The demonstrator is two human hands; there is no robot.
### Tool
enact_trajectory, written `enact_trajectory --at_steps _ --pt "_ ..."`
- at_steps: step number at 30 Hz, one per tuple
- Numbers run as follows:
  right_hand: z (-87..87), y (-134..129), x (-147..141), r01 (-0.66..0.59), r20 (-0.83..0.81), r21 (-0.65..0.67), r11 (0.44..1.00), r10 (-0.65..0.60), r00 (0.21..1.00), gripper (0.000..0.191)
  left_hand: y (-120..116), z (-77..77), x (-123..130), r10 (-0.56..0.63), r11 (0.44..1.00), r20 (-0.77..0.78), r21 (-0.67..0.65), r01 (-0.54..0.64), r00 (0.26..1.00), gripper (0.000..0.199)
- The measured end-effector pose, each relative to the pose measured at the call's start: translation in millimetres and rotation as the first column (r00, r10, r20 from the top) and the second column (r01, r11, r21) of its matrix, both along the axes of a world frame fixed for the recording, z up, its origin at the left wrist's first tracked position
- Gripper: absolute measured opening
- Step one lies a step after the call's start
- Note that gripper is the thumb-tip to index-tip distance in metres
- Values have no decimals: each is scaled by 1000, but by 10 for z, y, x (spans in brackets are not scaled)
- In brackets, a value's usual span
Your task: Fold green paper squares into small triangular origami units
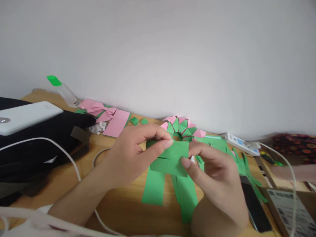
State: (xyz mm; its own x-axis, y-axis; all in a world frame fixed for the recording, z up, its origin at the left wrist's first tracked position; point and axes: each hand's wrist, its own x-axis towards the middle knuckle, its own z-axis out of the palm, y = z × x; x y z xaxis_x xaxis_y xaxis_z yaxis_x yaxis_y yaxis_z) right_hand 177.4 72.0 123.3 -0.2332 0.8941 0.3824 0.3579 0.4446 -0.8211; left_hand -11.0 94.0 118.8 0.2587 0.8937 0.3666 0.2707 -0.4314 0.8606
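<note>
While hands (172,161) hold green paper (171,156), strips (153,187) lie partly hidden beneath.

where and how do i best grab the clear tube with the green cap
Probably best to pinch the clear tube by its body just below the green cap, coming from the near side. The body is long and narrow, with sides to close on, while the wall stands behind it and pink paper crowds its lower end.
</note>
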Motion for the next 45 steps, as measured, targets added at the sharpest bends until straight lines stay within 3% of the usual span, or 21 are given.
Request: enact_trajectory --at_steps 7,18,27,32,37,45 --pt "-72 -18 -37 95 -39 29 995 -94 995 13 -27 -29 39 -91 995 -129 27 95 987 14" --pt "-26 -29 -29 112 14 58 992 -113 993 14 -23 -52 30 -128 988 -196 62 142 972 14" --pt "45 -76 107 139 27 82 987 -141 990 18 -30 -60 21 -122 984 -165 108 141 979 12" --pt "63 -82 126 245 -27 90 965 -244 970 16 -35 -54 4 -65 987 -158 134 87 985 12" --pt "36 -82 88 142 42 117 983 -148 988 12 -48 -55 15 -110 984 -138 123 128 984 12" --pt "32 -100 55 110 96 164 980 -127 987 11 -48 -56 52 -179 977 -88 100 187 980 14"
